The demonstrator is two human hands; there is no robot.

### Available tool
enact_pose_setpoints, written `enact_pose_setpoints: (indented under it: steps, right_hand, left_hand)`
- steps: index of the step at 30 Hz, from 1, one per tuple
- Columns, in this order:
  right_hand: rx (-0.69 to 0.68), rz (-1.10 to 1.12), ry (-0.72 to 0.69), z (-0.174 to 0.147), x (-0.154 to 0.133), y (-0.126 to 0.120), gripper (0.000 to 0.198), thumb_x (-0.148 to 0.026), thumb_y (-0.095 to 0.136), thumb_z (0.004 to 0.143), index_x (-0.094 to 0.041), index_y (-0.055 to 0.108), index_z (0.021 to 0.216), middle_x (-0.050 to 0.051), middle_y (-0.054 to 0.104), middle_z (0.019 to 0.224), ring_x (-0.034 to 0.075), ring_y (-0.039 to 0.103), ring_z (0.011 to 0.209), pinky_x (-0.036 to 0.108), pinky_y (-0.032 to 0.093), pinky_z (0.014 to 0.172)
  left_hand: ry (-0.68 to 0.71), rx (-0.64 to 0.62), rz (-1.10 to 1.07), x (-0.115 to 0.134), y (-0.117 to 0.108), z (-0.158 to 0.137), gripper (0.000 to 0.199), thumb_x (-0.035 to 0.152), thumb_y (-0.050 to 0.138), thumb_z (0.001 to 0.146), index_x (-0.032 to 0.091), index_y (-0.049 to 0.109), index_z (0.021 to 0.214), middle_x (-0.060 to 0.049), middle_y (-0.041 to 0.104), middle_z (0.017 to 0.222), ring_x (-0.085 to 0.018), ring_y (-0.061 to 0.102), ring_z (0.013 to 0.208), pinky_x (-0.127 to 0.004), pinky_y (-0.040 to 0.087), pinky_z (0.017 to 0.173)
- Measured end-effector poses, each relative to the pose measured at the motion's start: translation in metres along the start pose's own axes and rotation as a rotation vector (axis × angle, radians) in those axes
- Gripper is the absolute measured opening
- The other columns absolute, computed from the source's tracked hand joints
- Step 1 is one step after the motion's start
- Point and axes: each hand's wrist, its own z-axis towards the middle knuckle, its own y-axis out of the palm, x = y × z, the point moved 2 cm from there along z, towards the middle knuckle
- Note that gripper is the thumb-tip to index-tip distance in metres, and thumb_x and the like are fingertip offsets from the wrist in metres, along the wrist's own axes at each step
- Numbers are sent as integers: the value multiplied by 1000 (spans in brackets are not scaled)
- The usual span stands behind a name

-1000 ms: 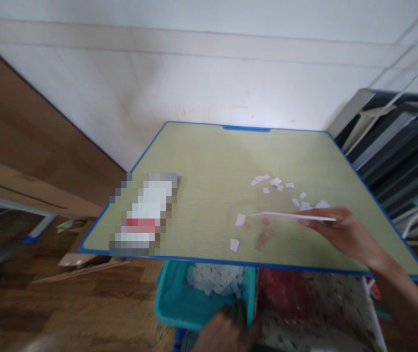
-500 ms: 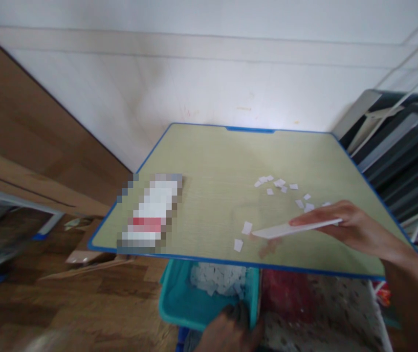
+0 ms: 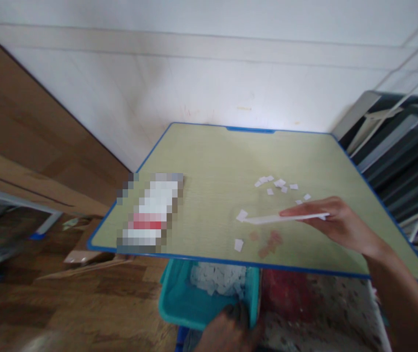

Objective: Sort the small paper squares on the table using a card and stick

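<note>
My right hand (image 3: 335,215) holds a thin white card (image 3: 267,219) nearly edge-on over the table (image 3: 209,156). The card's left tip touches or lies right by a small white paper piece (image 3: 242,215); a second piece (image 3: 238,245) lies nearer the table's front edge. Beyond the hand, several more white paper pieces (image 3: 279,183) are scattered. Below the front edge, my left hand (image 3: 229,327) is closed on the near right rim of a teal tub (image 3: 183,313). Inside the tub lies a heap of white paper pieces (image 3: 218,278). Part of the left hand's fingers is hidden.
A blurred-out white and red object (image 3: 153,210) lies on the table's left side. Brown cardboard (image 3: 40,122) leans at the left, and dark folded panels (image 3: 407,142) stand at the right. A white wall (image 3: 209,78) rises behind the table. A red and speckled surface (image 3: 285,296) is below.
My right hand has moved left and slightly away from me with the card, and the paper piece at its tip has shifted the same way. My left hand has stayed put.
</note>
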Motion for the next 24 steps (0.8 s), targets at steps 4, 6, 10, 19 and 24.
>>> enact_pose_setpoints:
  steps: [4, 6, 10, 19, 24]
  right_hand:
    - [-105, 104, -63, 1, 7, 5, 24, -33, 55, 86, -29, 70, 105, 4, 73, 100, 19, 69, 92, 28, 54, 79]
    - [-129, 129, -86, 2, 11, 6, 26, -35, 53, 87, -28, 69, 107, 5, 73, 100, 19, 69, 93, 29, 54, 80]
    - [-188, 177, -62, 2, 13, -1, 34, -46, 50, 86, -28, 70, 106, 8, 73, 101, 21, 68, 96, 31, 54, 81]
    - [-231, 203, -145, 7, -2, -9, 34, -43, 49, 87, -24, 71, 106, 10, 73, 100, 20, 67, 98, 29, 52, 85]
    - [-287, 192, -176, 33, -8, 16, 25, -26, 53, 88, -19, 70, 105, 10, 73, 100, 16, 68, 93, 28, 52, 82]
  left_hand:
    - [4, 29, 19, -1, 0, 1, 35, 23, 60, 83, 18, 44, 114, -2, 62, 68, -22, 61, 55, -28, 46, 41]
    - [-4, 52, 27, -1, -1, 1, 38, 23, 61, 82, 18, 43, 115, -1, 61, 65, -21, 59, 51, -28, 44, 39]
    - [-19, 25, 21, -1, -3, 1, 30, 24, 60, 82, 20, 46, 109, -1, 62, 67, -21, 59, 51, -28, 45, 40]
    - [-39, 61, 4, -2, -3, 1, 35, 25, 63, 81, 21, 46, 111, 0, 62, 67, -21, 58, 50, -29, 44, 40]
    - [-18, 24, 28, -2, -5, 1, 34, 24, 63, 81, 19, 46, 109, 0, 61, 64, -21, 58, 50, -28, 43, 39]
